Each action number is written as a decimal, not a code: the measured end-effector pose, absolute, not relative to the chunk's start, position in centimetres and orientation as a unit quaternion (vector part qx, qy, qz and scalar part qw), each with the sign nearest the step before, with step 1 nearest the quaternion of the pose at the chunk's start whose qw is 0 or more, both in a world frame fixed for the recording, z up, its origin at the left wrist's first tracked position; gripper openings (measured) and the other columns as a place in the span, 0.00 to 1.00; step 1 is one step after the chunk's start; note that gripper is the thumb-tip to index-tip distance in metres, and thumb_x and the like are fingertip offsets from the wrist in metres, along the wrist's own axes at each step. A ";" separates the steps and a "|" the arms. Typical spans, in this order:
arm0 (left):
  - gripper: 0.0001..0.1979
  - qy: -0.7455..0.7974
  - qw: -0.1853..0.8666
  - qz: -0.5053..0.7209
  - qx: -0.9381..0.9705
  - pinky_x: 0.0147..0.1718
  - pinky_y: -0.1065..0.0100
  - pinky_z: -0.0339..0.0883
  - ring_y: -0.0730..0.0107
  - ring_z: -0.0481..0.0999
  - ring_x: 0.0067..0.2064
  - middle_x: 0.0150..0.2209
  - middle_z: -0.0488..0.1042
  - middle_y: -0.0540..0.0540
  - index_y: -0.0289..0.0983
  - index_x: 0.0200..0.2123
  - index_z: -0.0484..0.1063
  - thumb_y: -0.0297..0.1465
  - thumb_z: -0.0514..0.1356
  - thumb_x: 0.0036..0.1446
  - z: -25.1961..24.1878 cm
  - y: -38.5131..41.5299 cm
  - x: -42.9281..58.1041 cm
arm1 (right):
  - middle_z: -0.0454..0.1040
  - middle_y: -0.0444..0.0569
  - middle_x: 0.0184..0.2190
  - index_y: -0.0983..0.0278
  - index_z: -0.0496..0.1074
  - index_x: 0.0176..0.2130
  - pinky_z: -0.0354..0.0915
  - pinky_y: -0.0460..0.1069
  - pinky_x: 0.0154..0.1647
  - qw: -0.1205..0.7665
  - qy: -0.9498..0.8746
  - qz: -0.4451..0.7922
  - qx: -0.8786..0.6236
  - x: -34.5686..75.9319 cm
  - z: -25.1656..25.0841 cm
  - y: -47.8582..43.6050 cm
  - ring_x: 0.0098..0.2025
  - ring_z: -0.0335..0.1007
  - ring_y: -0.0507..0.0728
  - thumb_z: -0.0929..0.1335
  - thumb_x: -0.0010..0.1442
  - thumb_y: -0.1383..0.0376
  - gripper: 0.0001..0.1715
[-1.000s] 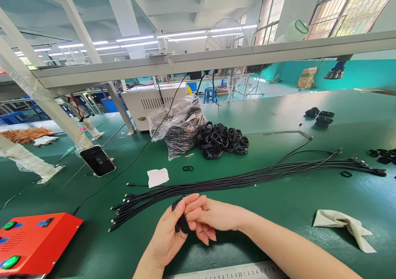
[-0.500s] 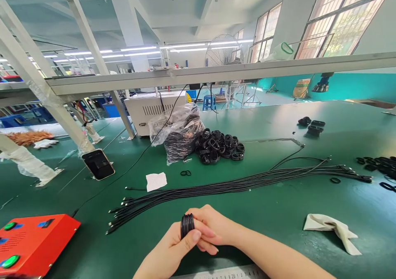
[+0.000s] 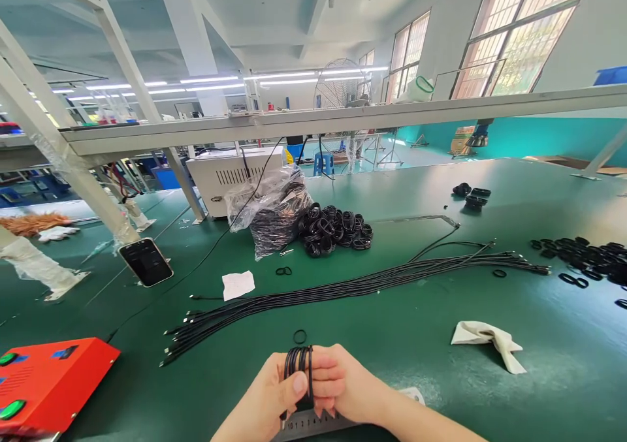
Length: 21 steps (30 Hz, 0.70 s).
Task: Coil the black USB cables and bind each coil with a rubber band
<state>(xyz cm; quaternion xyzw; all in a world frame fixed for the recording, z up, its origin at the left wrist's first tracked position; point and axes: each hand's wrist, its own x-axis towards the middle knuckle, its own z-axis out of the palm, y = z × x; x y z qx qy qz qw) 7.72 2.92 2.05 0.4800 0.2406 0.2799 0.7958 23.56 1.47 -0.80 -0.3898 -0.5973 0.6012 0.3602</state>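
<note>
At 6 o'clock we see the left hand [image 3: 267, 399], fingers [image 3: 298, 384] closed on an upright black cable coil [image 3: 298, 363], pinching it against the right hand [image 3: 345, 380], its fingers [image 3: 324, 377] curled round too, loose black ring [image 3: 300, 336] at 12 o'clock on the green tabletop [image 3: 416, 357].

The coiled cables [image 3: 298, 367] have a smooth, faintly glossy black plastic sheath. The ruler [image 3: 313, 424] beneath them is pale, satin-finished metal. The bench mat [image 3: 401, 363] is smooth green rubbery sheet with a soft sheen. The rag [image 3: 484, 343] is rough off-white cloth, the paper slip [image 3: 238, 285] is matt white, the bag [image 3: 267, 217] is thin, glossy clear plastic, and the red case [image 3: 53, 383] is glossy painted metal.
</note>
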 end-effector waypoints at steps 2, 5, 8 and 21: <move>0.22 0.288 0.773 0.323 0.463 0.29 0.61 0.73 0.57 0.80 0.29 0.27 0.81 0.37 0.31 0.35 0.81 0.45 0.68 0.47 1.5 2.3 7.9 | 0.66 0.38 0.19 0.64 0.64 0.30 0.58 0.41 0.21 0.350 -0.611 0.599 -0.381 23.5 -1.0 1.7 0.20 0.63 0.47 0.59 0.46 0.74 0.10; 0.17 0.353 0.737 0.367 0.445 0.27 0.63 0.71 0.61 0.79 0.26 0.25 0.81 0.41 0.33 0.32 0.80 0.41 0.71 0.43 0.7 1.7 8.2 | 0.66 0.38 0.19 0.64 0.62 0.28 0.58 0.41 0.21 0.353 -0.633 0.579 -0.374 23.4 -1.2 1.9 0.20 0.62 0.46 0.60 0.46 0.74 0.07; 0.13 0.349 0.736 0.342 0.469 0.34 0.64 0.71 0.63 0.79 0.29 0.28 0.81 0.42 0.35 0.33 0.79 0.38 0.70 0.47 1.1 1.5 7.7 | 0.63 0.36 0.18 0.63 0.60 0.27 0.58 0.41 0.22 0.355 -0.651 0.567 -0.359 23.5 -1.1 1.7 0.20 0.59 0.46 0.62 0.47 0.74 0.07; 0.22 0.319 0.702 0.214 0.599 0.33 0.67 0.68 0.72 0.72 0.23 0.20 0.74 0.46 0.35 0.25 0.73 0.46 0.55 0.60 2.9 1.1 7.1 | 0.62 0.38 0.19 0.62 0.59 0.28 0.56 0.40 0.22 0.298 -0.732 0.508 -0.344 23.8 -1.8 2.0 0.21 0.58 0.47 0.59 0.65 0.62 0.13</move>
